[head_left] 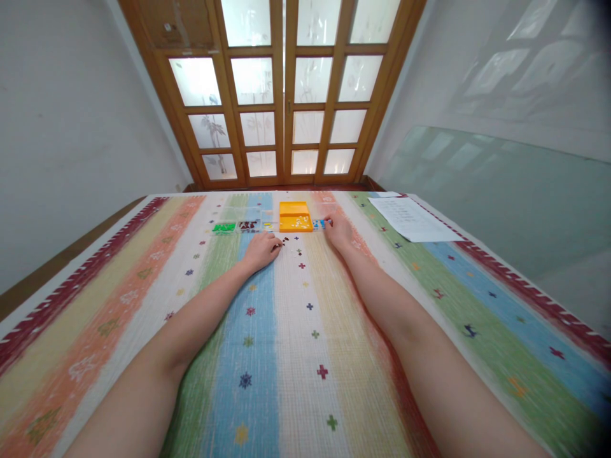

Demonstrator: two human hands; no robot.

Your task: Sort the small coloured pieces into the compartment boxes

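My left hand (pixel 262 250) rests on the striped cloth with its fingers curled together, beside a few small dark pieces (pixel 286 240). Whatever those fingers hold, if anything, is too small to make out. Over a clear compartment of small blue pieces (pixel 319 224) is my right hand (pixel 339 231), its fingertips drawn together at the compartment's right side; what they pinch cannot be seen. Between the hands, a little farther off, lies an open yellow case (pixel 294 209) with small whitish pieces in its near half.
Left of the case sit clear compartments of green pieces (pixel 224 228), dark red pieces (pixel 248 225) and yellow pieces (pixel 268 226). A printed paper sheet (pixel 414 219) lies at the far right of the patterned tablecloth (pixel 305 356). A glass panel (pixel 501 191) stands along the right wall.
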